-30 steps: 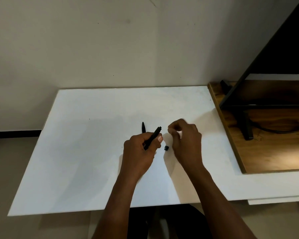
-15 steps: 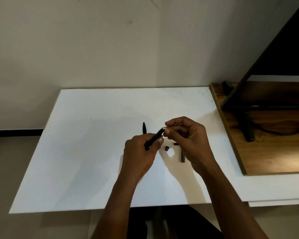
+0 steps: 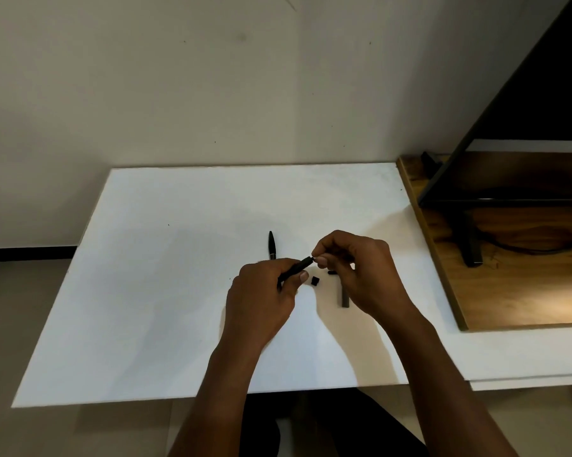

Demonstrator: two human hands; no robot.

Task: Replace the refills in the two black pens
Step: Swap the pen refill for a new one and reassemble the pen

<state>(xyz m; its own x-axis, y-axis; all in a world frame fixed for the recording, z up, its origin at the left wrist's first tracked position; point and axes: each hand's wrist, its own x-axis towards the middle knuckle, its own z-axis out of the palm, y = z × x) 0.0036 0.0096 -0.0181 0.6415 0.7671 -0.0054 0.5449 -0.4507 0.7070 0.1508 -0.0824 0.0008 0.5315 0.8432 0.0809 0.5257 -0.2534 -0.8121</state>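
Observation:
My left hand (image 3: 261,301) grips a black pen barrel (image 3: 297,268), tilted up to the right over the white table (image 3: 166,291). My right hand (image 3: 360,272) has its fingertips pinched at the barrel's open upper end; what they hold is too small to tell. A second black pen (image 3: 271,244) lies on the table just behind my left hand. A small black cap piece (image 3: 315,281) lies between my hands. A dark tube-shaped pen part (image 3: 344,298) lies under my right hand, partly hidden.
A wooden board (image 3: 495,291) lies on the table's right side, carrying a black metal stand (image 3: 469,245) and a dark cable. A pale wall rises behind the table. The table's front edge runs just before my forearms.
My right hand rose from the table to the barrel's upper end and pinches there. This uncovered the dark tube-shaped part on the table. My left hand has barely moved.

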